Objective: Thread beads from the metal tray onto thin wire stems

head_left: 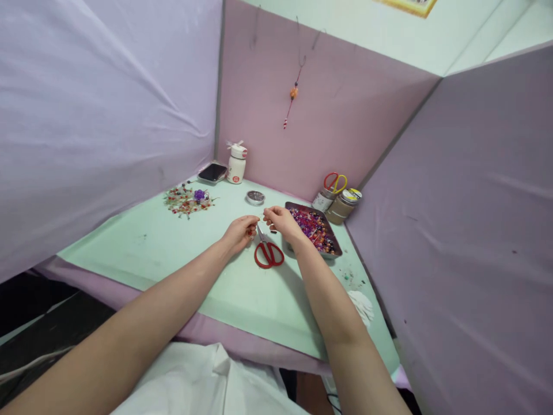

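Observation:
Both hands are close together over the middle of the table. My left hand [242, 232] is closed in a pinch, and my right hand [280, 222] pinches just to its right. What lies between the fingertips is too small to make out. Red-handled scissors [268, 253] rest on the table just below the hands, blades pointing up toward the fingers. A tray of mixed beads [314, 229], purple, red, orange and dark, stands right beside my right hand and is partly hidden by the forearm. A small dark piece [273, 232] lies under the right hand.
At the left lie beaded strands [188, 202] with a purple flower-like bead. Behind stand a phone in a tray [212, 173], a white bottle [236, 164] and a small round dish [255, 197]. Jars [344, 206] are at back right, a white glove [362, 307] at front right. A beaded string [294, 92] hangs above.

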Tool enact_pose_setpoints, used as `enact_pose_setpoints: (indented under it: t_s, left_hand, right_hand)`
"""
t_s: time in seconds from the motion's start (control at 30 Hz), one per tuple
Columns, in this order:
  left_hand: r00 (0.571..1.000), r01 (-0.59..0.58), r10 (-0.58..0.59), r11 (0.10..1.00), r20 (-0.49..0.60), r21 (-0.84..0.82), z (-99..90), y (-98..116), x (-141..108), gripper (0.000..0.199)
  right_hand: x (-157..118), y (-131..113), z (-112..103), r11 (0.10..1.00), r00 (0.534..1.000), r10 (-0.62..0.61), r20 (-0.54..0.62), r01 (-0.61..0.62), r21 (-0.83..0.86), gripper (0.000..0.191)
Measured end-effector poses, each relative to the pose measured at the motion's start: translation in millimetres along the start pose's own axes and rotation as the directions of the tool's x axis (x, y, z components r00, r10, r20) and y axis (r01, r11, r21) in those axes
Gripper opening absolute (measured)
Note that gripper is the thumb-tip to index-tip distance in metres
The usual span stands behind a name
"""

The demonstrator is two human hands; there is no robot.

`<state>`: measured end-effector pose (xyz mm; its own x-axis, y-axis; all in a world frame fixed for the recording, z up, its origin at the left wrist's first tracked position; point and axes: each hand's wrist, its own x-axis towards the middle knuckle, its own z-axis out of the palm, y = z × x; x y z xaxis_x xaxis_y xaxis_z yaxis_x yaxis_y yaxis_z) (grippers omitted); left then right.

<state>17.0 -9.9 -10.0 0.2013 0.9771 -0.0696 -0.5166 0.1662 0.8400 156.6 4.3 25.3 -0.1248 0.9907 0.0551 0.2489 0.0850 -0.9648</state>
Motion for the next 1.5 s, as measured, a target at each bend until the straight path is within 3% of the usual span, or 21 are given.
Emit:
enact_pose_setpoints:
  t_s: [0.17,0.43,0.8,1.5]
  left_hand:
    - [0.999,-0.012,0.009,0.998,-0.044,-0.065,-2.6,-2.0,4.8,0.018]
    - [0.995,0.083,-0.089,0.985,-0.034,-0.148,-2.7,-2.8,7.7,0.011]
    - [1.0,-0.009,0.01,0.999,0.016,-0.039,-0.9,-5.0,1.8,0.02]
    - [0.999,0.04,-0.04,0.999,0.008,-0.019,-1.3,-4.4,2.7,0.018]
  right_hand:
    - [-5.6,-2.0,-3.9,0.996,0.99,0.061,0.128,-0.053,-0.068,0.017]
    - [-8.1,-1.0,0.8,0.986,0.975,0.142,0.172,-0.123,-0.115,0.016]
    - [0.4,5.3,4.0,0.999,1.0,-0.008,-0.01,0.008,0.034,0.019]
    - [-2.6,5.7,6.6,0.998,1.0,-0.026,0.015,0.026,0.051,0.018]
